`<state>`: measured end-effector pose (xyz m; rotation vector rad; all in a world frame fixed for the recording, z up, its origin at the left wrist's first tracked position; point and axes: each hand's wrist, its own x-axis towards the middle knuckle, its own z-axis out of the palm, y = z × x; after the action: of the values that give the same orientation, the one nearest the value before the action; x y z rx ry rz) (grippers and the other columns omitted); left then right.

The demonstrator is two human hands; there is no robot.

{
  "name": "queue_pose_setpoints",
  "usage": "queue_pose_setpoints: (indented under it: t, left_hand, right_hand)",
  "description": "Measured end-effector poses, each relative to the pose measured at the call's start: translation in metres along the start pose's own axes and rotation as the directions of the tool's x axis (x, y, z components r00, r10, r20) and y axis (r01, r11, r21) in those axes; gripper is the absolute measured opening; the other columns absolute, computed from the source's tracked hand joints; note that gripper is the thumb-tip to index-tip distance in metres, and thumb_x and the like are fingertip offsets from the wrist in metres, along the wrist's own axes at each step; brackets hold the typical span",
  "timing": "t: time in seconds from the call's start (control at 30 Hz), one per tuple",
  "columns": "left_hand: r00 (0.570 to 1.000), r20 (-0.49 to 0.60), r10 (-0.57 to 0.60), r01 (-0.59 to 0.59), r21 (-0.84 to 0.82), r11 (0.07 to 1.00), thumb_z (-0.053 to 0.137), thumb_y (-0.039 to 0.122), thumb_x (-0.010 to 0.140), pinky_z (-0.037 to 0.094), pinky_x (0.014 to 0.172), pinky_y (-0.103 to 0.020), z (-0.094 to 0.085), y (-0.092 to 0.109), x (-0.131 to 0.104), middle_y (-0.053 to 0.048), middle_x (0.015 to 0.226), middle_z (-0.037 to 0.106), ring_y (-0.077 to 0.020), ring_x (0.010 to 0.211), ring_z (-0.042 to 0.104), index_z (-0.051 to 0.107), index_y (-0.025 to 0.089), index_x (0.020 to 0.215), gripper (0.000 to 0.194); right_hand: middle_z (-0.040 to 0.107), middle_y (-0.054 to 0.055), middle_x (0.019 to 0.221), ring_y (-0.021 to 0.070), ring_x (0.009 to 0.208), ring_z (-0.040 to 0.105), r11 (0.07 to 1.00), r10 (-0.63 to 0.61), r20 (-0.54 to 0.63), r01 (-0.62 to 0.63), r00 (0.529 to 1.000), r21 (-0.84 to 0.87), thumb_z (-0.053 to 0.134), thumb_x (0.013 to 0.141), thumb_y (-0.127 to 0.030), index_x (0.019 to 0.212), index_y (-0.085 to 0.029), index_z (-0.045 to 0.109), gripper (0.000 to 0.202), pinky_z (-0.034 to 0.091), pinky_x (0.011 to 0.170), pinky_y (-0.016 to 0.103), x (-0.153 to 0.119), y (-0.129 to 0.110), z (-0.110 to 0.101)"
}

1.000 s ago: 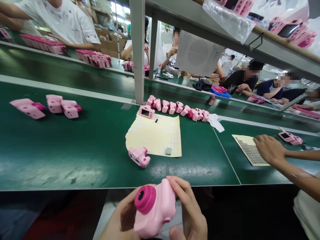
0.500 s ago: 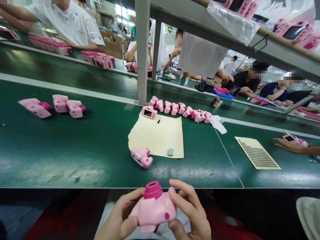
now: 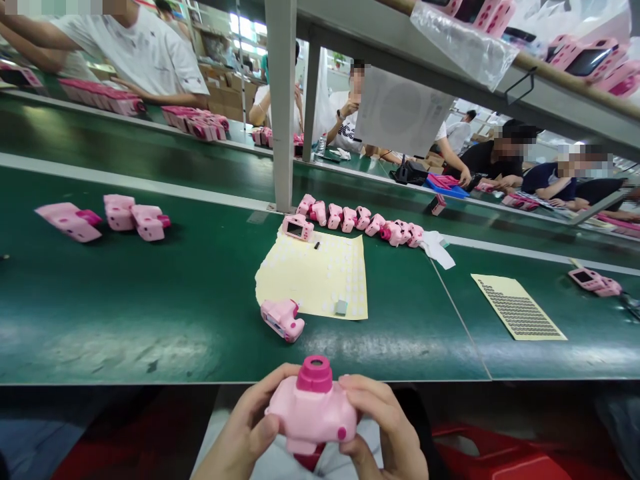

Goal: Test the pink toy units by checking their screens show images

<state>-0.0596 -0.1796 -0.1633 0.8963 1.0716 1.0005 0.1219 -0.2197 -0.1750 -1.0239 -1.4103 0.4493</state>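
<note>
Between my two hands is a pink toy camera (image 3: 313, 413) with a darker pink lens pointing up and away from me, held over my lap just below the table edge. My left hand (image 3: 250, 427) grips its left end, thumb at the near side. Around the right end, my right hand (image 3: 383, 423) has its fingers on top and its thumb underneath. Beyond them another pink camera (image 3: 283, 320) lies at the front corner of a yellow sticker sheet (image 3: 310, 277). One more camera (image 3: 298, 227) sits at the sheet's back left corner, its dark screen facing me.
A row of pink cameras (image 3: 349, 219) runs behind the sheet, beside a white cloth (image 3: 438, 249). Several cameras (image 3: 150, 223) lie at left. A printed label sheet (image 3: 520, 308) is at right. A grey post (image 3: 283, 107) holds an overhead shelf. Co-workers sit across the line.
The held camera has turned slightly in my hands, and my right fingers have closed down onto it. At the far right, a co-worker's hand has withdrawn from the cameras.
</note>
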Motion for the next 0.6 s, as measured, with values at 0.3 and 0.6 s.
queue_pose_setpoints:
  t: [0.3,0.6]
  left_hand:
    - [0.776,-0.066,0.628,-0.334,0.801,0.497,0.062,0.069,0.090,0.048,0.108,-0.061,-0.035,-0.025,0.082,-0.017,0.145,0.055,-0.0399,0.131,0.057,0.051,0.024,0.144,0.071]
    - [0.772,0.017,0.636,-0.286,0.902,0.323,0.049,0.077,0.091,0.048,0.101,-0.064,-0.034,-0.035,0.099,-0.028,0.150,0.055,-0.0475,0.132,0.059,0.044,0.013,0.149,0.086]
  right_hand:
    - [0.075,0.004,0.093,0.0136,0.076,0.067,0.900,0.322,-0.394,-0.408,0.861,-0.157,0.070,0.098,-0.037,0.123,-0.019,0.070,0.030,0.055,0.072,0.023,0.010,0.062,-0.053]
    - [0.073,0.006,0.118,0.0139,0.091,0.072,0.910,-0.091,-0.136,0.026,0.987,-0.415,0.071,0.095,-0.015,0.130,-0.027,0.070,0.037,0.058,0.072,0.018,0.009,0.043,-0.040]
